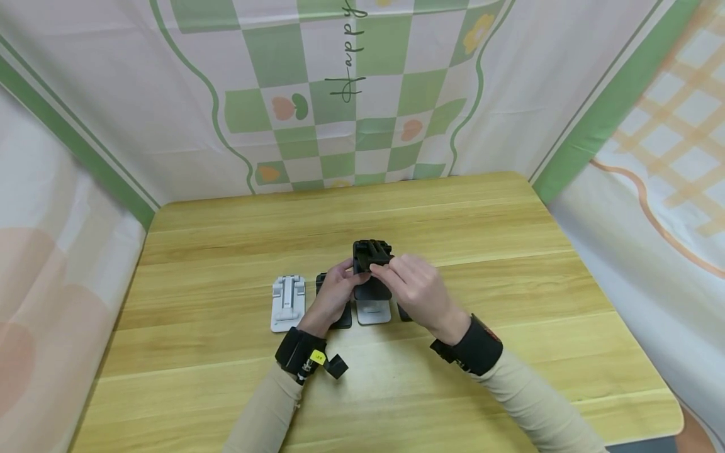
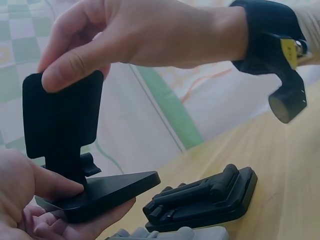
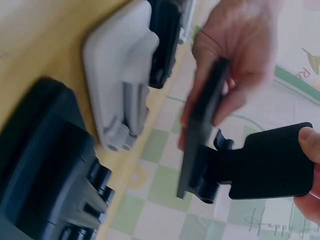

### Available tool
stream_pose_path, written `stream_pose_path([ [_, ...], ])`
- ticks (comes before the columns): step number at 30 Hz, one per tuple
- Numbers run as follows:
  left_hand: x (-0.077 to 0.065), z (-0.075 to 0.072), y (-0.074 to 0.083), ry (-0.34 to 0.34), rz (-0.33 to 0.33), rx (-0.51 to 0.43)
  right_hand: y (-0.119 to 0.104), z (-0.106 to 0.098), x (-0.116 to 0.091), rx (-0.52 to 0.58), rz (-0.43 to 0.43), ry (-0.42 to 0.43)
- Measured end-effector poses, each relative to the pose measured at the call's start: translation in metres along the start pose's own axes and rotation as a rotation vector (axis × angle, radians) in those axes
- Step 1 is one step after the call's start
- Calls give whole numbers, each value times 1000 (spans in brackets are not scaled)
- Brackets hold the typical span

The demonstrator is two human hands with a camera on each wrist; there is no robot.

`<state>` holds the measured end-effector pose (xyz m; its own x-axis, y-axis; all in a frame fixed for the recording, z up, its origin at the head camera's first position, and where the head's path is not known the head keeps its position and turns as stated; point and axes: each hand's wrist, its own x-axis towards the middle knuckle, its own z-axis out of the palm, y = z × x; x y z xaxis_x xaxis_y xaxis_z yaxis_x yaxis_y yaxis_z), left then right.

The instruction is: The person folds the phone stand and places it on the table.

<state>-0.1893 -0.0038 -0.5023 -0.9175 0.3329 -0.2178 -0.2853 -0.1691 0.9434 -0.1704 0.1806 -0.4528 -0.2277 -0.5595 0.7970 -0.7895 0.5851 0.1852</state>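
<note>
My left hand (image 1: 337, 290) holds a black folding phone stand (image 1: 372, 288) by its flat base, thumb on top and fingers underneath in the left wrist view. The stand's back plate (image 2: 62, 112) is swung up from the base (image 2: 107, 195). My right hand (image 1: 417, 290) pinches the plate's far edge between thumb (image 3: 308, 141) and fingers. The held stand overlaps a white folded phone stand (image 1: 374, 313) in the head view. One black folded stand (image 1: 342, 319) is partly hidden behind my left hand, another (image 1: 403, 313) mostly behind my right.
A second white folded phone stand (image 1: 287, 304) lies at the left end of the row on the wooden table (image 1: 215, 251). Behind the table hangs a green-and-white checked curtain (image 1: 345, 126). Both wrists wear black straps, the right one (image 1: 476, 345) over a beige sleeve.
</note>
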Motion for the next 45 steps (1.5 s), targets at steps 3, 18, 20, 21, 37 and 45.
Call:
stream_pose_path([
  [3, 0, -1, 1, 14, 5, 12, -4, 2, -5, -8, -19, -2],
  [18, -1, -1, 3, -5, 5, -61, -16, 11, -24, -69, -40, -21],
  [20, 0, -1, 3, 4, -4, -73, -17, 12, -25, -78, -42, -28],
  [21, 0, -1, 3, 7, -7, -77, -17, 13, -26, -82, -43, -30],
  [37, -1, 0, 5, 6, -27, -102, -18, 15, -30, -124, -78, -33],
  [45, -3, -1, 3, -11, -28, -94, -18, 13, -30, -105, -70, -51],
])
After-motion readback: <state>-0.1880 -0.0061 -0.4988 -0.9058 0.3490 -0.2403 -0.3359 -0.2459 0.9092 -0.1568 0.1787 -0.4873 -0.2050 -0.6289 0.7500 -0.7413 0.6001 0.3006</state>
